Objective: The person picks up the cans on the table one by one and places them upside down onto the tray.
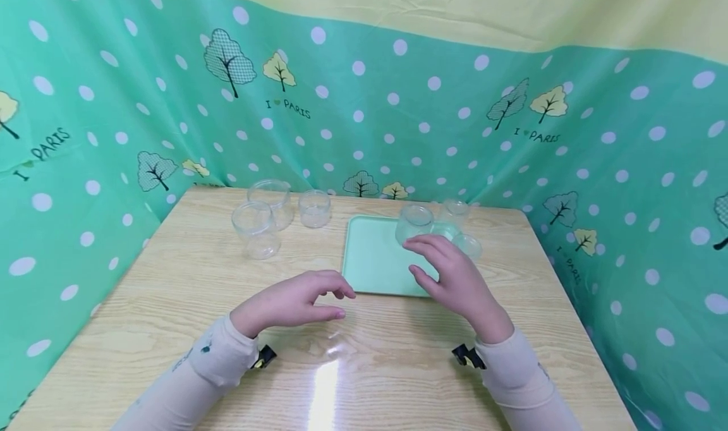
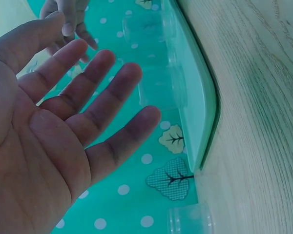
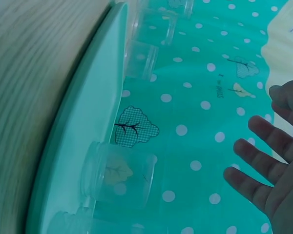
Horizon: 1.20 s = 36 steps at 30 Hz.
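Observation:
My left hand [image 1: 301,298] hovers over the table just off the front left corner of a mint-green tray [image 1: 370,254]. Its fingers are relaxed and spread, and the palm [image 2: 34,146] holds nothing in the left wrist view. Over the tray's right part hangs my right hand [image 1: 457,282], fingers loosely bent and apart from the thumb, likewise holding nothing. Just beyond its fingertips a clear round jar [image 1: 413,222] stands on the tray; the right wrist view shows this jar [image 3: 124,175] upright. Another clear container [image 1: 467,246] is at the tray's right edge, partly behind the right hand.
Left of the tray stand a clear jar [image 1: 254,225], a larger one [image 1: 279,206] behind it and a smaller one [image 1: 315,210]. Another clear jar [image 1: 455,211] is at the back right. A green dotted cloth [image 1: 392,134] hangs around the wooden table [image 1: 188,279].

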Tool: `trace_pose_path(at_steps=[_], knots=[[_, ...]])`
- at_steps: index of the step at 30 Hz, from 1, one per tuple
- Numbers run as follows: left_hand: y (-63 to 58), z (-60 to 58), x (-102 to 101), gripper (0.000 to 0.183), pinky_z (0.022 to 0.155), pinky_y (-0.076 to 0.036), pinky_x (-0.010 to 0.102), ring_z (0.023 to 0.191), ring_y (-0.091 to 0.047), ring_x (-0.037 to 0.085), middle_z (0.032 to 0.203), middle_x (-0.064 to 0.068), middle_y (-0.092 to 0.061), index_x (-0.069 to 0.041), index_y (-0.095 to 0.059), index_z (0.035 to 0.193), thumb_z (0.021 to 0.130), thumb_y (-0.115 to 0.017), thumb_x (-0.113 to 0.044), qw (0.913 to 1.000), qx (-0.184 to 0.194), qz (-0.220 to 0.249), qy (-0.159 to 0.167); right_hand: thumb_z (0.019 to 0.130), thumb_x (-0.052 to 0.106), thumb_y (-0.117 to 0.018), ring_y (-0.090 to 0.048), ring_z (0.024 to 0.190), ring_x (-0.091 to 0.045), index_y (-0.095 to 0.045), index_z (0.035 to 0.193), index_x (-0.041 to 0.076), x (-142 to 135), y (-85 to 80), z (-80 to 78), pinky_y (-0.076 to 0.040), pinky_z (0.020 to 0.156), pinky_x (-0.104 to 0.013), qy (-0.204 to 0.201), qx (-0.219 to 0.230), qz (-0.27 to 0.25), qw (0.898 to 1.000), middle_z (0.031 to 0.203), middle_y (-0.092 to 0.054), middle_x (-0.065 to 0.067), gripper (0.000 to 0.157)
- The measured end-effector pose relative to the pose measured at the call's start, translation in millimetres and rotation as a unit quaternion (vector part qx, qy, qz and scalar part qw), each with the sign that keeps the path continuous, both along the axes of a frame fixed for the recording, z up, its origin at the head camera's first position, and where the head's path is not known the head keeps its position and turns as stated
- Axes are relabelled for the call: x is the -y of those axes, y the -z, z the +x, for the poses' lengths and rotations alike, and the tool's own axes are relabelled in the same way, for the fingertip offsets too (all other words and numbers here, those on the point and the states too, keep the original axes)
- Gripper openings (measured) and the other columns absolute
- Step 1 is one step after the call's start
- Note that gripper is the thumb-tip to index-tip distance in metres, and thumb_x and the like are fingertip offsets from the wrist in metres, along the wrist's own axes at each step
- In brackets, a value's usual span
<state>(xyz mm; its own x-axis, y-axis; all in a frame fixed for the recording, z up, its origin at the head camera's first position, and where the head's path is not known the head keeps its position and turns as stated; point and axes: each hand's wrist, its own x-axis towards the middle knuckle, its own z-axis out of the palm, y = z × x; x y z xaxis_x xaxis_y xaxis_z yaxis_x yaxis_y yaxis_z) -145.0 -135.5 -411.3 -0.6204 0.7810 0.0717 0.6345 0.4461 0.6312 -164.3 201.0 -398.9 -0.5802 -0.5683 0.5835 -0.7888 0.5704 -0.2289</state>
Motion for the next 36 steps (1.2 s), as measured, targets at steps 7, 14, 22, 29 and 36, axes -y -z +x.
trace_pose_path(at_steps=[7,14,22,29,36], knots=[[0.1,0.5,-0.7,0.026,0.098,-0.054,0.040,0.113,-0.062,0.009,0.124,-0.007,-0.067,-0.026,-0.067,0.125,0.100,-0.068,-0.033,1.0000,-0.001,-0.002,-0.008,0.093,0.014,-0.073,-0.058,0.128,-0.020,-0.065,0.135,0.011,-5.0,-3.9,0.2,-0.050,0.107,-0.036,0.008,0.002,0.003,1.000,0.134,-0.064,-0.002,0.043],[8.5,-2.3,-3.6,0.027,0.096,-0.055,0.038,0.111,-0.062,0.008,0.119,-0.009,-0.067,-0.022,-0.067,0.126,0.100,-0.068,-0.031,0.9996,-0.013,0.022,-0.012,0.092,0.015,-0.075,-0.058,0.127,-0.021,-0.065,0.135,0.012,-9.0,-6.9,2.4,-0.049,0.107,-0.038,0.019,0.003,0.007,1.000,0.133,-0.065,-0.002,0.044],[16.7,-2.8,-8.3,0.023,0.102,-0.052,0.034,0.118,-0.059,0.007,0.124,-0.014,-0.063,-0.026,-0.066,0.123,0.100,-0.069,-0.029,0.9986,-0.049,0.022,-0.006,0.091,0.014,-0.077,-0.059,0.126,-0.021,-0.064,0.136,0.013,-13.8,-5.9,1.0,-0.051,0.105,-0.039,0.022,-0.003,0.008,1.000,0.131,-0.065,-0.002,0.047],[16.3,-3.4,-8.1,0.026,0.105,-0.051,0.035,0.121,-0.058,0.008,0.126,-0.014,-0.063,-0.025,-0.066,0.124,0.098,-0.070,-0.028,0.9960,-0.089,-0.008,-0.006,0.093,0.015,-0.074,-0.060,0.125,-0.019,-0.064,0.136,0.015,-17.1,-6.2,3.0,-0.051,0.105,-0.037,0.035,0.013,0.015,0.999,0.131,-0.065,0.000,0.044],[6.9,-8.3,-0.3,0.028,0.105,-0.051,0.036,0.122,-0.058,0.009,0.126,-0.014,-0.063,-0.024,-0.067,0.124,0.097,-0.071,-0.025,0.9946,-0.099,-0.028,-0.009,0.094,0.017,-0.074,-0.059,0.125,-0.018,-0.065,0.135,0.016,-14.5,-5.4,0.4,-0.051,0.105,-0.036,0.035,0.016,0.021,0.999,0.130,-0.066,0.002,0.042]])
